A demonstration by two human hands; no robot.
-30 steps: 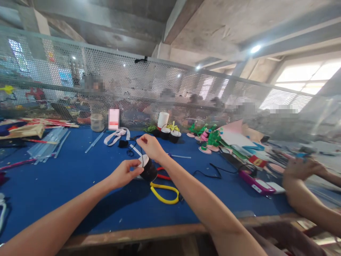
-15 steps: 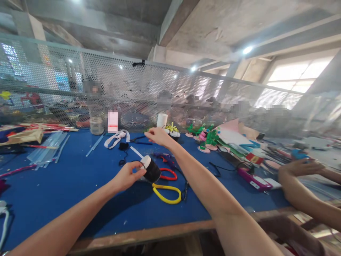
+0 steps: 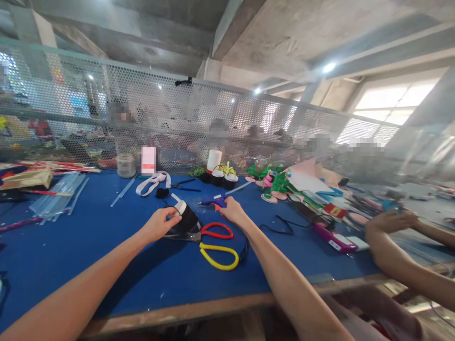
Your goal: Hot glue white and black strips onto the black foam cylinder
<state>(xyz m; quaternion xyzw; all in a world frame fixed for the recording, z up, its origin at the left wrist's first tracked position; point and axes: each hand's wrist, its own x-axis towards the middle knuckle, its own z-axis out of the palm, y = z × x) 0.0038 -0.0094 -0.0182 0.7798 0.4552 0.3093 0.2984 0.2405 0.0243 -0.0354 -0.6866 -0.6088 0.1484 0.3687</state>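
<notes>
Progress: left hand (image 3: 158, 223) grips black cup (image 3: 187, 219) | right hand (image 3: 232, 210) closed on glue gun (image 3: 214, 202) | gluing not begun, looks like

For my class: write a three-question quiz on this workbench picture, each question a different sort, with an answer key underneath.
1. True or false: the left hand holds the small black cup with a white rim.
2. Which thing does the right hand rest on? A) the blue glue gun B) the yellow-handled scissors C) the pink phone
3. Fill in: the red-handled scissors lie on the ____ table top.

Key: 1 true; 2 A; 3 blue.
</notes>
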